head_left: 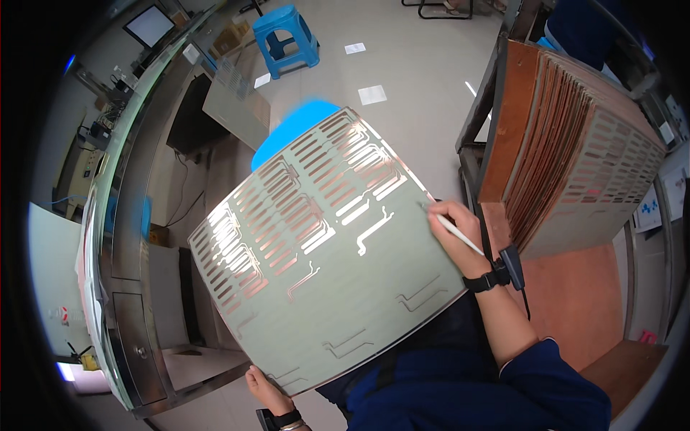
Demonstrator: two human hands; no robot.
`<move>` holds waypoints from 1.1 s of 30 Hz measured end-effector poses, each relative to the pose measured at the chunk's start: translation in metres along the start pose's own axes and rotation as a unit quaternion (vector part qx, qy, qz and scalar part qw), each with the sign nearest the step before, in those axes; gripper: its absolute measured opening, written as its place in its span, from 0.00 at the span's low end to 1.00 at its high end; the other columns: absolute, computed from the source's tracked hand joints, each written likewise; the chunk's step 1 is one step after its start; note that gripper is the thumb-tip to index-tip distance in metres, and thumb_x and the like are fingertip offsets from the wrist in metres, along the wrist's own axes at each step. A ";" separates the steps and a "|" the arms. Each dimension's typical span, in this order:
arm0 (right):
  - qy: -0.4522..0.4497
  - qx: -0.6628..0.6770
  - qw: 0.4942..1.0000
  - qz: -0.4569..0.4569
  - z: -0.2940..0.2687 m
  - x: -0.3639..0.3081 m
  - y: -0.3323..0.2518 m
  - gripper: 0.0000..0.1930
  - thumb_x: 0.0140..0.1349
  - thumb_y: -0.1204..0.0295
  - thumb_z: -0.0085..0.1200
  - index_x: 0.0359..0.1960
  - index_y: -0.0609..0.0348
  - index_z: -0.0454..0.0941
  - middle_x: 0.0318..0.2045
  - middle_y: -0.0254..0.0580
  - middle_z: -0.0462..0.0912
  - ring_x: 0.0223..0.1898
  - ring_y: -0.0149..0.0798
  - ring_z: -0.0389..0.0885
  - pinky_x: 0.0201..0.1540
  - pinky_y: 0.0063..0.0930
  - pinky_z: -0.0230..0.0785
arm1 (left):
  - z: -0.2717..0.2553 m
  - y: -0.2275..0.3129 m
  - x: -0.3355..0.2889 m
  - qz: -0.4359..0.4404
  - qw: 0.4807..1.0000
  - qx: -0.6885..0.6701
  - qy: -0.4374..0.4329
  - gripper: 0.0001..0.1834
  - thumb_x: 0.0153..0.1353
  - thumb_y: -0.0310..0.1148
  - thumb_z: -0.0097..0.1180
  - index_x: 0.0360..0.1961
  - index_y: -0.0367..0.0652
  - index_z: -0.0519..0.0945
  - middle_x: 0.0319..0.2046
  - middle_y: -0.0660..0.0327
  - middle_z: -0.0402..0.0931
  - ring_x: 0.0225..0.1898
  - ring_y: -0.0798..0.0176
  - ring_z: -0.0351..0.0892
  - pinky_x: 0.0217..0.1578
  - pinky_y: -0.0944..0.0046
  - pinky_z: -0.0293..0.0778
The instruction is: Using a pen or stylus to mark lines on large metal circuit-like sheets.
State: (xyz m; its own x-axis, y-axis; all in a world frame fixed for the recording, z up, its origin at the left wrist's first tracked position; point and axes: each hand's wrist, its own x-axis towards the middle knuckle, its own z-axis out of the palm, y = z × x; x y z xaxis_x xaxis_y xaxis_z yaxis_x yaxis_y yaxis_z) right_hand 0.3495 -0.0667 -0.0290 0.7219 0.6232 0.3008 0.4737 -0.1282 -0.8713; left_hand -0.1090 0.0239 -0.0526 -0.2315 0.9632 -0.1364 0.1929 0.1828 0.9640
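A large grey-green circuit board panel (338, 294) lies tilted across my lap, with rows of shiny copper slots and traces over its far half. At its lower left corner, my left hand (266, 391) has closed on the edge, the thumb on top. My right hand (454, 253) rests by the right edge, fingers closed round a slim white pen-like tool (463, 239). Its tip points at the panel's border, but whether it touches I cannot tell. Black straps circle both wrists, with a small black device (511, 267) on the right one.
To the right, a rack holds many similar panels (568, 144) on edge behind a brown board (509, 118). A metal workbench (129, 251) with drawers runs along the left. Beyond the panel is a bright blue rounded surface (295, 133); farther off stands a blue stool (286, 25).
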 end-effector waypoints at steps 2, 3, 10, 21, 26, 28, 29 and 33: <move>-0.022 0.028 0.999 -0.011 -0.004 -0.007 0.000 0.05 0.56 0.78 0.57 0.34 0.64 0.79 0.32 0.42 0.81 0.34 0.40 0.80 0.38 0.26 0.71 | 0.000 -0.001 -0.001 0.000 1.000 0.005 0.004 0.14 0.73 0.40 0.44 0.33 0.42 0.70 0.33 0.67 0.72 0.35 0.73 0.67 0.42 0.69 0.66; -0.044 0.055 0.997 -0.018 -0.004 -0.009 0.001 0.05 0.56 0.77 0.57 0.34 0.64 0.79 0.32 0.42 0.82 0.34 0.40 0.80 0.38 0.26 0.71 | 0.000 -0.002 -0.001 0.001 1.000 0.001 0.006 0.14 0.73 0.40 0.44 0.33 0.42 0.70 0.33 0.67 0.72 0.35 0.73 0.68 0.41 0.69 0.67; -0.073 0.030 0.996 -0.046 -0.005 -0.006 -0.002 0.05 0.55 0.76 0.58 0.34 0.63 0.80 0.31 0.42 0.82 0.34 0.40 0.81 0.40 0.28 0.72 | 0.001 -0.003 -0.001 0.001 1.000 -0.008 0.011 0.15 0.73 0.41 0.44 0.34 0.42 0.71 0.32 0.67 0.73 0.35 0.73 0.69 0.39 0.69 0.68; -0.032 0.029 0.999 -0.032 0.004 0.000 0.002 0.06 0.56 0.78 0.58 0.35 0.63 0.80 0.32 0.41 0.82 0.34 0.35 0.81 0.39 0.25 0.71 | 0.000 -0.002 0.001 0.002 1.000 0.000 0.000 0.14 0.73 0.40 0.44 0.34 0.42 0.71 0.33 0.67 0.73 0.36 0.73 0.69 0.41 0.69 0.68; -0.007 0.149 0.986 0.069 -0.019 -0.012 0.012 0.05 0.59 0.77 0.57 0.36 0.63 0.80 0.31 0.36 0.81 0.33 0.25 0.77 0.37 0.19 0.69 | 0.003 0.018 -0.005 -0.030 0.999 -0.020 -0.004 0.14 0.73 0.40 0.45 0.34 0.41 0.71 0.33 0.66 0.73 0.36 0.72 0.69 0.41 0.69 0.67; -0.047 0.082 0.995 0.033 -0.034 -0.018 0.008 0.05 0.58 0.77 0.57 0.35 0.63 0.80 0.31 0.37 0.82 0.33 0.26 0.78 0.38 0.19 0.70 | 0.003 0.026 -0.007 -0.036 0.999 -0.021 -0.008 0.14 0.73 0.40 0.45 0.35 0.41 0.71 0.33 0.66 0.74 0.35 0.72 0.70 0.40 0.68 0.69; -0.083 0.051 0.995 0.001 -0.041 -0.021 0.000 0.04 0.56 0.76 0.57 0.33 0.63 0.80 0.31 0.38 0.82 0.34 0.30 0.79 0.39 0.22 0.71 | 0.001 0.026 -0.006 -0.036 0.999 -0.020 -0.008 0.14 0.73 0.40 0.45 0.35 0.41 0.71 0.33 0.66 0.74 0.35 0.72 0.70 0.40 0.68 0.69; -0.197 0.024 0.979 -0.041 -0.054 -0.033 -0.006 0.06 0.53 0.74 0.58 0.32 0.61 0.80 0.32 0.38 0.82 0.37 0.39 0.80 0.44 0.29 0.70 | -0.004 0.020 -0.002 -0.029 0.999 -0.020 -0.022 0.14 0.73 0.40 0.45 0.34 0.41 0.71 0.33 0.65 0.74 0.35 0.72 0.71 0.39 0.69 0.69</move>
State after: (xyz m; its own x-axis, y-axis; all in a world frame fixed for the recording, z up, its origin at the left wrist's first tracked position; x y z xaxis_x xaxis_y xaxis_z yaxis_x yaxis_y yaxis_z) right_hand 0.3502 -0.1283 -0.0127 0.4275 0.8802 0.2060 0.4907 -0.0346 -0.8706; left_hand -0.1081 0.0250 -0.0325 -0.1988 0.9591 -0.2017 0.1417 0.2318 0.9624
